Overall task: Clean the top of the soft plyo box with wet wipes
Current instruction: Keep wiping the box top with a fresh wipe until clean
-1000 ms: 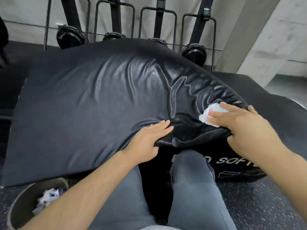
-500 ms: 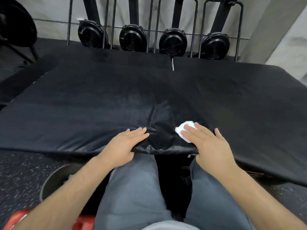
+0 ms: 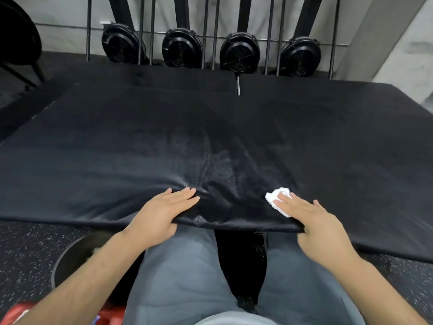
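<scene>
Fingers (image 3: 287,202) straight, right hand (image 3: 321,227) presses wet wipe (image 3: 270,197) on plyo box top (image 3: 164,148); left hand (image 3: 159,213) flat, holding nothing

A: Back wall, item count?
B: Four black fan housings (image 3: 181,46), side by side on upright black beams, set among thin metal bars (image 3: 88,29). Grey wall (image 3: 65,10) behind.
A: Floor level?
B: Speckled black rubber floor (image 3: 25,249). Round dark bin (image 3: 61,255), lower left. Red object (image 3: 17,311), bottom left corner, blurred. Concrete pillar (image 3: 398,43), upper right.
</scene>
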The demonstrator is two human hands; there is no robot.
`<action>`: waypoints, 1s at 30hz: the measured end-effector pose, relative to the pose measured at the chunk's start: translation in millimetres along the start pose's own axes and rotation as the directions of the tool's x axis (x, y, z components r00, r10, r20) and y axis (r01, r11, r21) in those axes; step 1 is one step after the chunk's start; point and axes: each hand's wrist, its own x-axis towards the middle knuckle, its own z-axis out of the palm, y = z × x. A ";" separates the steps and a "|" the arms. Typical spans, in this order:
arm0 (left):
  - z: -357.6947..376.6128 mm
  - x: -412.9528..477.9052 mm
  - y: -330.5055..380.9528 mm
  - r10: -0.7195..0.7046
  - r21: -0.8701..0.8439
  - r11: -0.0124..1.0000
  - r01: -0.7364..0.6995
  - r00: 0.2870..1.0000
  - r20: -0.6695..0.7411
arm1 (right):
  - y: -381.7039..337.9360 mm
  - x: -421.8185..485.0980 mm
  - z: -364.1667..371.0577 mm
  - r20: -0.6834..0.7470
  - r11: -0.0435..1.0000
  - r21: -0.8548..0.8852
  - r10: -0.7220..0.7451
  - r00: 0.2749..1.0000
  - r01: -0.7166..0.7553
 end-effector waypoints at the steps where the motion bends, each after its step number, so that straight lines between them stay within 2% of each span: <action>1: 0.0 0.5 0.9 -0.008 0.002 1.000 0.008 1.000 0.001 | -2.3 1.1 2.0 -0.022 1.000 -0.009 -0.001 1.000 0.001; 4: -1.6 1.6 1.6 -0.029 0.004 1.000 0.029 0.999 0.014 | -21.2 9.3 4.2 -0.092 0.995 -0.080 -0.069 0.993 0.062; 7: -4.4 -0.4 1.2 -0.051 -0.007 0.999 0.051 0.999 -0.001 | -49.3 23.1 19.6 -0.064 0.966 -0.173 -0.207 0.976 0.194; 11: -13.5 -0.5 5.3 -0.069 -0.005 0.998 0.069 0.997 -0.020 | -94.9 46.1 41.5 -0.064 0.918 -0.143 -0.381 0.922 0.370; 14: -18.9 -2.8 7.4 -0.096 -0.013 0.995 0.096 0.993 -0.072 | -129.5 64.0 52.5 -0.080 0.919 -0.076 -0.393 0.916 0.388; 16: -20.9 -6.1 9.7 -0.120 -0.017 0.993 0.119 0.987 -0.107 | -143.9 64.7 63.3 -0.025 0.910 -0.017 -0.414 0.910 0.414; 18: -18.6 -11.9 12.4 -0.157 -0.013 0.988 0.157 0.979 -0.131 | -146.8 62.4 68.5 0.040 0.897 -0.003 -0.442 0.896 0.443; 21: -15.2 -16.5 15.5 -0.213 -0.033 0.977 0.210 0.964 -0.162 | -142.2 71.8 63.8 0.038 0.903 0.001 -0.430 0.902 0.431; 26: -14.4 -10.5 14.9 -0.060 0.038 0.997 0.061 0.998 -0.036 | -150.3 67.4 69.2 0.147 0.880 0.166 -0.468 0.871 0.445; 30: -6.8 13.8 42.2 0.057 0.035 0.998 -0.057 0.998 0.009 | -119.6 68.2 50.9 0.014 0.908 0.175 -0.390 0.921 0.382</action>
